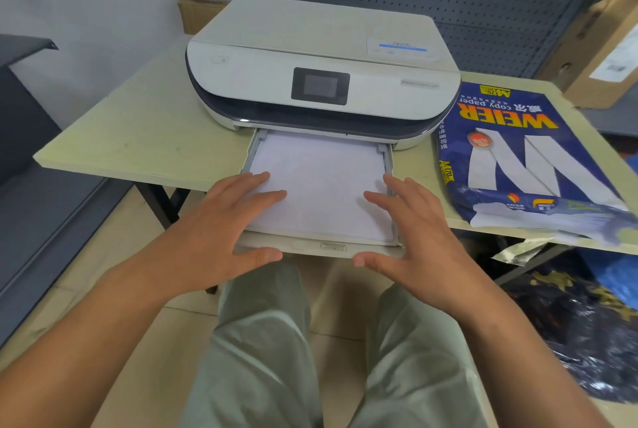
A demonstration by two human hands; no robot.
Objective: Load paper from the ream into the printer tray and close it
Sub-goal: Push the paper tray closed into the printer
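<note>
The paper [319, 182] lay flat as a white stack inside the printer tray [307, 249], which stood pulled out from the front of the printer [321, 62] and overhung the near edge of the bench [138, 131]. The left hand [221, 231] rested at the tray's near left corner, its fingers [262, 194] spread wide and lying on the sheet, the thumb along the tray's front lip; it gripped nothing. The right hand [417, 231] mirrored it at the near right corner, fingers [379, 200] splayed open over the paper's edge and the thumb against the front lip, likewise holding nothing. The printer sat mid-bench, its small dark screen [320, 86] facing the person. Just to its right lay the blue ream [518, 158], its wrapper torn open at the near end, showing white sheets inside.
</note>
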